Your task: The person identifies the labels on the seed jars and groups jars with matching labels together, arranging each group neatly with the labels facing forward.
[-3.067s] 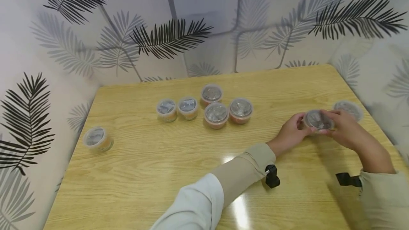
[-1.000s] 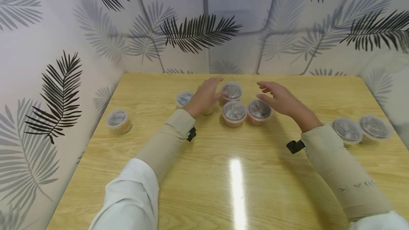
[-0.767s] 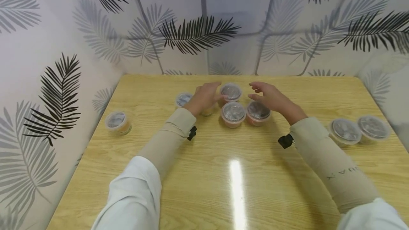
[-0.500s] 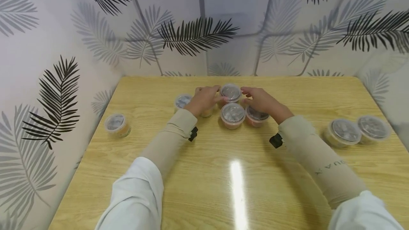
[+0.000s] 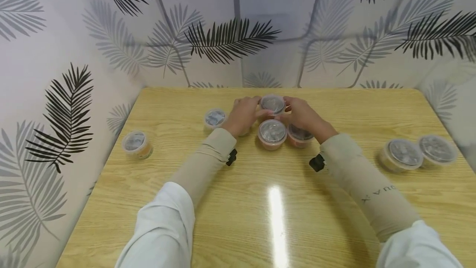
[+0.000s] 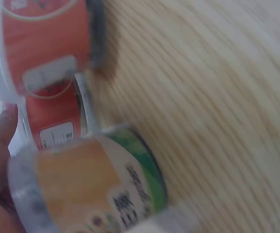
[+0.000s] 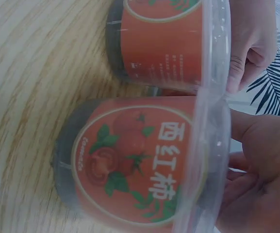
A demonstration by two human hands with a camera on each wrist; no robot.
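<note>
Light wood-grain table [image 5: 238, 202], glossy, glare streak down the near middle. Enclosed on three sides by pale wall panels [image 5: 111, 32] printed with black and grey palm fronds.

Landmark: far red tub [image 5: 272, 104], clear lid, red label, back of the central cluster.
- Front red tub [image 5: 272, 133] just in front of it, toward the person.
- Right red tub [image 5: 299, 135] in front and to the right, mostly hidden under the right wrist. Right wrist view: tomato label, red body, close against another red tub; lid rims overlap in view.
- Small tub [image 5: 215, 118] to the left, beyond the left hand.
- Orange-and-green tub [image 6: 91, 184] in left wrist view only, blurred, right beside two red ones, against the left palm; contact likely, grip not readable.
- Lone tub [image 5: 136, 144] far left, near the table edge.
- Pair of tubs [image 5: 418, 154] far right, side by side.

Left hand [image 5: 245, 114]: fingers curled, tips and thumb pressed on the left side of the far red tub.
Right hand [image 5: 303, 113]: fingers curled, tips on the right side of the same tub. Both clamp it from opposite sides. Lifted or resting on the table: cannot tell.

Beige sleeves over white, black wrist mounts on both arms.
</note>
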